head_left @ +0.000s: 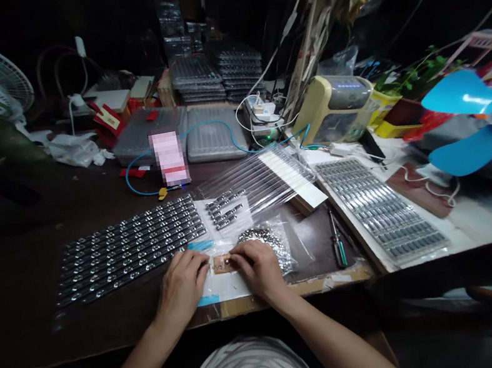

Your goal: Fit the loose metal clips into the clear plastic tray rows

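My left hand [182,284] and my right hand [258,267] rest close together near the table's front edge. Between them lies a small brownish block [223,264] on a white sheet [230,287] with blue tape. The left fingers are pinched at the block's left side; what they hold is too small to name. The right thumb and fingers close over its right end, and anything in them is hidden. Just behind my right hand sits a clear bag of small shiny metal parts [280,244]. A few short dark rods with metal fittings [226,208] lie beyond the block.
Rows of dark rods with shiny fittings [128,249] spread out at left. A clear ribbed tray [256,185] lies behind. At right are a screwdriver [337,241], a filled tray [381,208] and a blue-bladed fan [473,125]. A phone [169,158] stands at the back.
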{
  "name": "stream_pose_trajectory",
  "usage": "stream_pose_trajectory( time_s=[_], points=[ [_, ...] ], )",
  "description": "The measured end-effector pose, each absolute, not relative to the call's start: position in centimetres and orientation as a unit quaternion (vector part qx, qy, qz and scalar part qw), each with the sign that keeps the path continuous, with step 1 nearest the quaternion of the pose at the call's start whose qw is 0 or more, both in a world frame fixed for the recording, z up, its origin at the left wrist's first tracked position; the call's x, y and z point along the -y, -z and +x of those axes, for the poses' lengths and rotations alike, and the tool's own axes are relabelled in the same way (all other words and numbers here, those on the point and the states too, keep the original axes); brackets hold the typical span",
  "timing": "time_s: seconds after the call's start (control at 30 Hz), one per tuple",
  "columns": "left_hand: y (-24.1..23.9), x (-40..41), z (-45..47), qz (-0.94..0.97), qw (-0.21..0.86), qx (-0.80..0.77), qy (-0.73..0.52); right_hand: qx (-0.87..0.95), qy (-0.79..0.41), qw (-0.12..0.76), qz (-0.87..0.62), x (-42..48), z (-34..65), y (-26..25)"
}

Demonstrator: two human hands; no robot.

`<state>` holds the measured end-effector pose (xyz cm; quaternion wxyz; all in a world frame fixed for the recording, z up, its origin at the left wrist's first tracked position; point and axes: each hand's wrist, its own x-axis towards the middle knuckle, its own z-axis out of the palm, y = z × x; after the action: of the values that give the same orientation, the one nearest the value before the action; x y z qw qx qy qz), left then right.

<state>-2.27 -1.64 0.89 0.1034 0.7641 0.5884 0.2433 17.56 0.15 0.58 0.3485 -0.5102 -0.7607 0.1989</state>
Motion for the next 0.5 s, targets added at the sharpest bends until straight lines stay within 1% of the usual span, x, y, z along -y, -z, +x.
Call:
stream_pose_trajectory(
  time_s=[0.1, 0.17, 0.23, 0.33, 0.5],
  points=[
    [-1.3, 1.7, -2.3, 0.744, 0.183, -0.585, -0.266, 0.739, -0.215, 0.371, -0.519, -0.2, 18.1, -0.4],
    [-1.4, 1.8, -2.5, 0.737, 0.234, -0.569, -0.280, 0.746, -0.219, 0.357, -0.518, -0.2, 18.3, -0.3],
    [-1.3, 1.7, -2.9, 0.732, 0.256, -0.565, -0.282, 0.755, -0.218, 0.339, -0.517, -0.2, 18.4, -0.3],
    [-1.0, 1.8, -3.5, 0.728, 0.251, -0.581, -0.263, 0.760, -0.217, 0.329, -0.518, -0.1, 18.3, -0.2],
    [-0.5, 2.2, -4.3, 0.761, 0.184, -0.571, -0.247, 0.759, -0.218, 0.333, -0.515, -0.1, 18.3, -0.2]
  ],
)
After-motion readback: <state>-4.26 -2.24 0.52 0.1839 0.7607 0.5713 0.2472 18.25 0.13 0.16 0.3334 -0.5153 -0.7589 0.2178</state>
